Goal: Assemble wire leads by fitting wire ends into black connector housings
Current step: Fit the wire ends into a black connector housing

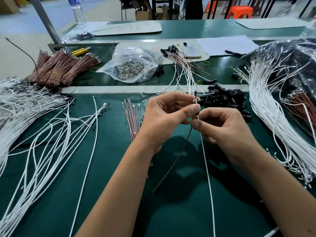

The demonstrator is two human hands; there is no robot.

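Left hand [164, 115]: fingers curled, thumb and fingertips pinching the small black connector housing [196, 113] — held above the green mat [119, 168], mid-bench.
Right hand [220, 127]: thumb and forefinger pinching the brown wire [177, 156] just below the housing; a white wire [207, 170] hangs beside it.
Loose housings [224, 100]: black heap just behind the hands.
White leads [42, 134]: spread at left.
Brown bundles [58, 69]: banded, far left.

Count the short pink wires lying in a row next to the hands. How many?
5 pink wires lie side by side on the green mat, just left of the left hand. Their lower ends pass behind that wrist, so another could be hidden.
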